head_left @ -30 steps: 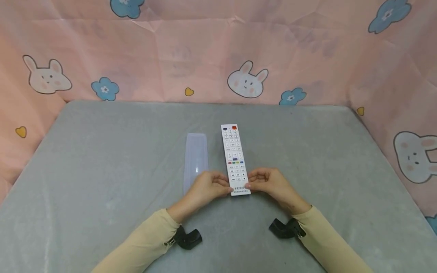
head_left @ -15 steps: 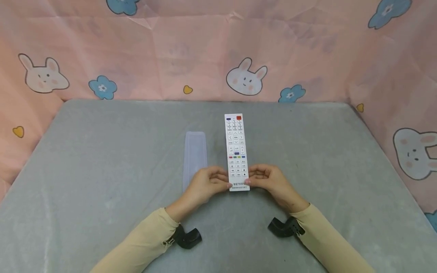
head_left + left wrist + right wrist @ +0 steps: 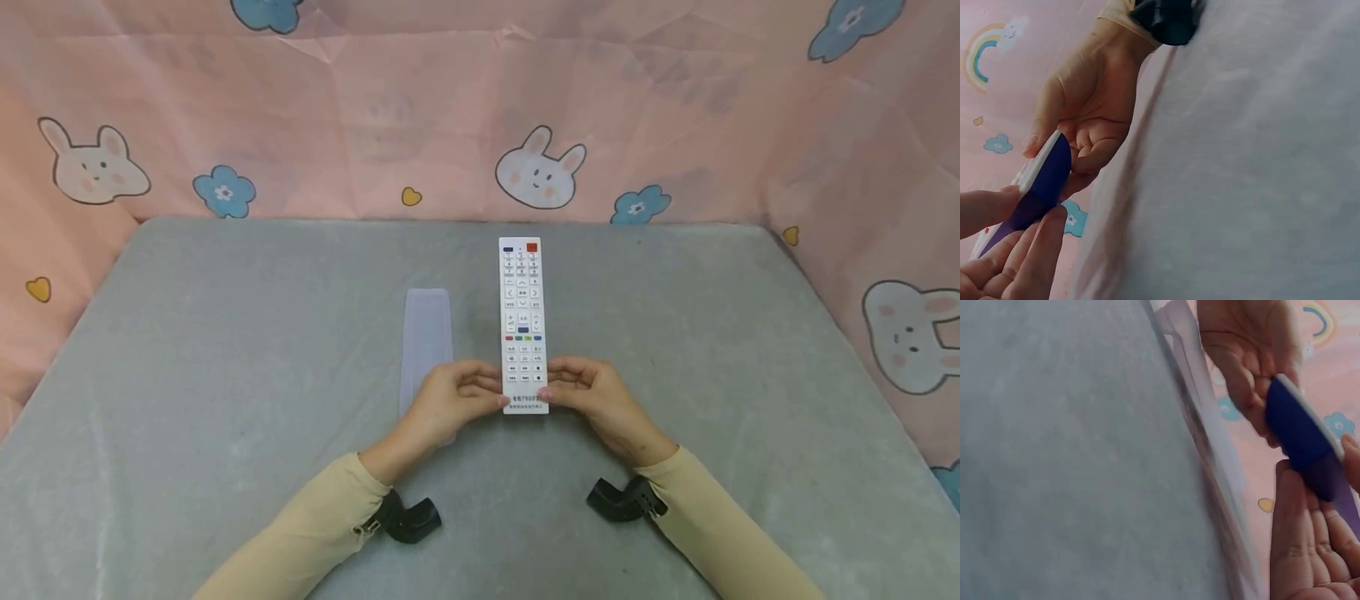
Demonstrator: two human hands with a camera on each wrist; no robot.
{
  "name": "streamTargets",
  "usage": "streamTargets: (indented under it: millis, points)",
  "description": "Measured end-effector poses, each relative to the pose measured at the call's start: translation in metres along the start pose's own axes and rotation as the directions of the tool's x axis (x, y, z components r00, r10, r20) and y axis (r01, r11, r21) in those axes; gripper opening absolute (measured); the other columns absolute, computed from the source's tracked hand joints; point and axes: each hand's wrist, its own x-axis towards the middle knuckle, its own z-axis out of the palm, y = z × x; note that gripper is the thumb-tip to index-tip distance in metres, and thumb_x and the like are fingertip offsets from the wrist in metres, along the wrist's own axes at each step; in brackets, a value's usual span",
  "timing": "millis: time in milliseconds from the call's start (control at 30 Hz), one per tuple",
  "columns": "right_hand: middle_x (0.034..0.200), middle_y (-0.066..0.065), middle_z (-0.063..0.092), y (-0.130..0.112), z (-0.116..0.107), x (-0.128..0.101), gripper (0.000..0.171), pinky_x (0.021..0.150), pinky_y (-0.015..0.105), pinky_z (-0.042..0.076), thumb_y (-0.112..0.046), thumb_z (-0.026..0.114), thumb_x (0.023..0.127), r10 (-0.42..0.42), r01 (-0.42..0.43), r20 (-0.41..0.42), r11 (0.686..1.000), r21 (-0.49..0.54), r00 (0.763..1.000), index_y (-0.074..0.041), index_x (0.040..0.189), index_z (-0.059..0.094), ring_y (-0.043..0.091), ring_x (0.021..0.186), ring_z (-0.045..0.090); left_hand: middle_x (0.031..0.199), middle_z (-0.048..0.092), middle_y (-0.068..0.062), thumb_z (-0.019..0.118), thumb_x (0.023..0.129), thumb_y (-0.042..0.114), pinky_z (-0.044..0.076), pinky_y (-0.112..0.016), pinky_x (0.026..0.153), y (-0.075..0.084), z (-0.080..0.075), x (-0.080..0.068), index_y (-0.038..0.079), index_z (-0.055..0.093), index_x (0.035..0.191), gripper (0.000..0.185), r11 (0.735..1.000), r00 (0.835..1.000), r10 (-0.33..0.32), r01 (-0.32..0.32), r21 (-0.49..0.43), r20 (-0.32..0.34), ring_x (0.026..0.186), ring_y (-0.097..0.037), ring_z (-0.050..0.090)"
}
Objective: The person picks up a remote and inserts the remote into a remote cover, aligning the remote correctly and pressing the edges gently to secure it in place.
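Observation:
A white remote control (image 3: pixel 522 333) with several rows of buttons is held up between both hands in the head view, its red button at the far end. My left hand (image 3: pixel 453 396) pinches its near end at the left edge, thumb on the face. Opposite, my right hand (image 3: pixel 596 396) pinches the right edge the same way. Both wrist views show the blue-purple back of the remote (image 3: pixel 1050 172), with fingers bent beneath it. Left of it, a translucent plastic sleeve (image 3: pixel 427 329) lies on the table, partly hidden behind the left hand.
The grey cloth-covered table (image 3: pixel 247 333) spreads around the hands. A pink curtain (image 3: pixel 450 92) with rabbits and flowers hangs along the back and sides. Black wrist cameras (image 3: pixel 411 518) sit below both cuffs.
Both hands have brought the remote control slightly rightward and raised its far end. It has turned from a slant to nearly straight. The plastic sleeve stays in place.

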Motion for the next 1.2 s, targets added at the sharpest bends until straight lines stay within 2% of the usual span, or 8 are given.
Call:
streamTargets:
  millis: [200,267,533,667,833,933,1200]
  points:
    - [0.093,0.001,0.07,-0.0067,-0.0064,-0.0014,0.035,0.076,0.024,0.055,0.01,0.063,0.082,-0.055,0.055,-0.045,0.998,-0.005,0.997,0.021,0.113,0.051,0.013,0.087,0.066,0.1,0.066,-0.024,0.068,0.082,-0.003,0.056,-0.029,0.077,0.0082,0.0022,0.0093,-0.014,0.057,0.111,0.033,0.999,0.998,0.047,-0.048,0.025,0.029,0.09,-0.029,0.067]
    - [0.092,0.001,0.07,-0.0073,-0.0058,-0.0006,0.034,0.076,0.024,0.055,0.01,0.063,0.082,-0.066,0.066,-0.04,0.998,-0.002,0.997,0.02,0.112,0.053,0.013,0.087,0.066,0.101,0.066,-0.025,0.068,0.082,-0.003,0.056,-0.029,0.078,0.0071,0.0013,0.0094,-0.014,0.057,0.111,0.033,0.999,0.999,0.041,-0.041,0.006,0.031,0.091,-0.029,0.067]
    - [0.092,0.002,0.07,-0.0073,-0.007,-0.0005,0.026,0.074,0.024,0.055,0.007,0.068,0.081,-0.087,0.087,-0.028,0.996,0.028,0.996,0.004,0.106,0.062,0.013,0.086,0.066,0.102,0.066,-0.025,0.068,0.082,-0.004,0.056,-0.029,0.078,0.0041,0.0021,0.0097,-0.014,0.057,0.112,0.033,0.999,0.999,0.04,-0.039,-0.021,0.03,0.091,-0.029,0.067]
    - [0.091,0.003,0.07,-0.0063,-0.0057,-0.001,0.027,0.074,0.024,0.055,0.003,0.071,0.08,-0.092,0.092,-0.029,0.996,0.004,0.995,0.006,0.105,0.062,0.015,0.084,0.066,0.105,0.065,-0.026,0.068,0.082,-0.004,0.056,-0.029,0.078,0.0038,0.0024,0.0095,-0.013,0.056,0.112,0.034,0.999,0.999,0.035,-0.035,-0.003,0.006,0.092,-0.03,0.067]
    - [0.089,0.004,0.07,-0.005,-0.0017,-0.0015,0.029,0.073,0.025,0.055,0.004,0.071,0.08,-0.064,0.064,-0.006,0.998,-0.007,0.998,0.013,0.104,0.059,0.015,0.083,0.066,0.108,0.064,-0.026,0.067,0.081,-0.006,0.055,-0.029,0.079,0.0033,0.0028,0.0097,-0.012,0.056,0.112,0.034,1.0,0.998,0.025,-0.025,-0.014,-0.053,0.093,-0.031,0.066]
    - [0.089,0.004,0.07,-0.0053,-0.0006,-0.0018,0.029,0.073,0.025,0.055,0.004,0.071,0.08,-0.064,0.064,0.002,0.998,-0.01,0.998,0.013,0.105,0.058,0.015,0.083,0.066,0.108,0.064,-0.025,0.068,0.08,-0.007,0.055,-0.029,0.079,0.0025,0.0032,0.01,-0.011,0.056,0.112,0.034,0.999,0.998,0.02,-0.022,-0.023,-0.065,0.094,-0.031,0.066]
    - [0.094,0.001,0.07,-0.0025,-0.0026,-0.0023,0.022,0.074,0.023,0.055,0.005,0.067,0.083,-0.118,0.118,-0.003,0.993,0.013,0.993,0.0,0.104,0.065,0.012,0.084,0.066,0.108,0.063,-0.027,0.065,0.081,-0.01,0.055,-0.03,0.079,-0.0008,0.0063,0.0095,-0.012,0.052,0.11,0.032,0.998,0.996,0.061,-0.063,-0.024,-0.064,0.093,-0.033,0.065]
